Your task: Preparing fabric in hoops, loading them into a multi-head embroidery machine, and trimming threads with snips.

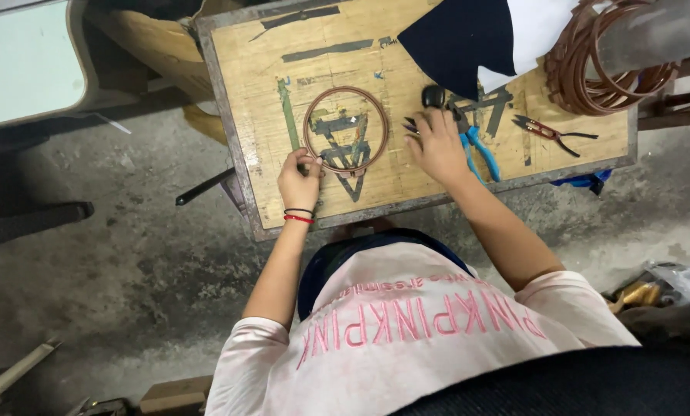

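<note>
Left hand (299,179) had its fingers pinched on the brown hoop's (346,131) edge on the desk (406,189); right hand (436,145), fingers spread wide, touched the blue-handled pliers (480,150).

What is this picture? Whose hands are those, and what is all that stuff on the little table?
The picture comes from a camera looking down from above at a person in a pink shirt who works with bare hands. There is no machine here.

The person sits at a small wooden table. The left hand touches the edge of a brown hoop lying flat on the table. The right hand rests over blue-handled pliers, next to a small black object.

Farther right lie small snips and a stack of brown hoops. Dark blue and white cloth lies at the back of the table. I cannot tell if the right hand has a firm grip on anything.
</note>
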